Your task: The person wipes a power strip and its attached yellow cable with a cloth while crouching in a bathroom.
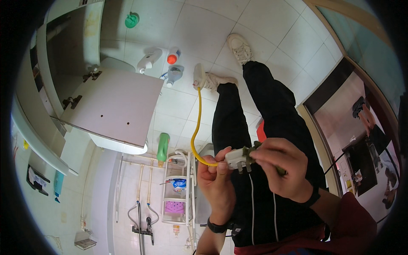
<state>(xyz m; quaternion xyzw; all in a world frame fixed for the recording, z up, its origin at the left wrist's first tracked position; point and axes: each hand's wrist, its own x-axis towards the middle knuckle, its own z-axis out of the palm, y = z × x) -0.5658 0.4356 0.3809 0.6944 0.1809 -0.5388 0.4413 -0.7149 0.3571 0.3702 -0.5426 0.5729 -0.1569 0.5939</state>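
Note:
Between my two hands is a white electrical plug (234, 159), its metal prongs pointing down toward my lap. My left hand (217, 182) pinches a yellow cord (196, 127) right where it enters the plug. Closed around a crumpled dark green cloth (247, 152), my right hand (284, 168) presses it against the plug's far end. The cord curves up and away to a white power strip or socket block (199, 75), which rests on the floor beside my left shoe (219, 81).
On the left, a cabinet door (114, 108) hangs open. Across the tiled floor are a white bottle (148, 60), an orange-capped bottle (173, 55), a clear bottle (174, 75) and a green bottle (162, 148). A white rack (175, 197) stands nearby; a door frame (323, 140) is at right.

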